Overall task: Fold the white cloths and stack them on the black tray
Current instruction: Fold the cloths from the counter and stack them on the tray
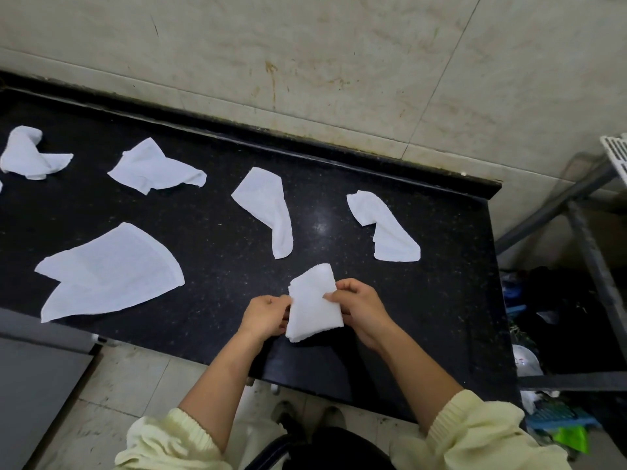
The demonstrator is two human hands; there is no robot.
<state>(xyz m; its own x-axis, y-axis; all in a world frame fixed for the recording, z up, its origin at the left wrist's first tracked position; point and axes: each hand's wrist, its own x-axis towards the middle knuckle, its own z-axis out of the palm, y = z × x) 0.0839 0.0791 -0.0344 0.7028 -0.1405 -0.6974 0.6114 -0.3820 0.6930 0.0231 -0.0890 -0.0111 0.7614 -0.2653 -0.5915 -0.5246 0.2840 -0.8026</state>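
A small folded white cloth (314,305) is held just above the black counter (217,266) near its front edge. My left hand (266,315) pinches its left side and my right hand (359,308) pinches its right side. Several loose white cloths lie spread on the counter: a large flat one (108,274) at the left front, a crumpled one (156,167) behind it, another (29,154) at the far left, a long one (266,210) in the middle and one (386,228) at the right. No black tray is in view.
A tiled wall (339,62) rises behind the counter. To the right stand a grey metal rack (583,232) and clutter on the floor (559,422). A grey surface (34,378) adjoins the counter at the lower left.
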